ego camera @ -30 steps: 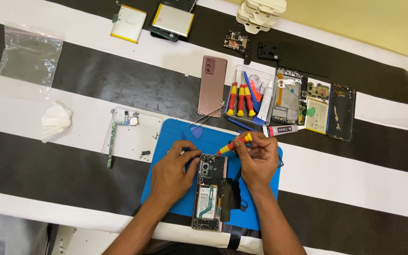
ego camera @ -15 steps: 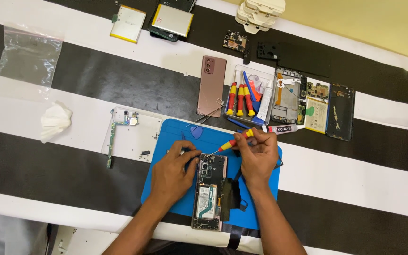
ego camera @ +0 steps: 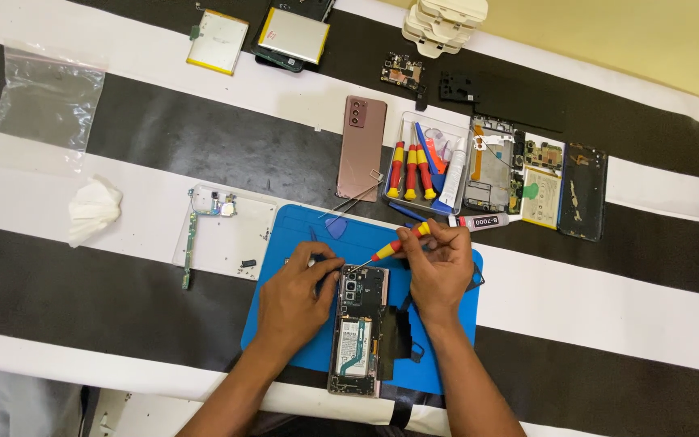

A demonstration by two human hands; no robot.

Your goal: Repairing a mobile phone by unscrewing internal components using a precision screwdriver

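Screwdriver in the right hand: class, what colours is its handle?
Red and yellow, seen in the head view: screwdriver, right hand.

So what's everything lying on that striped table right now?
opened phone: 1, dark, on the mat under the hands
mat: 1, blue, near table edge
screwdriver: 1, red and yellow, in right hand
tray of tools: 1, clear, behind the mat
back cover: 1, pinkish, left of tray
glue tube: 1, white, by the tray
batteries: 2, silver, far left
plastic bag: 1, clear, left
tissue: 1, white, left
striped cloth: 1, black and white, covers table
left hand: steadies the phone
right hand: holds the screwdriver
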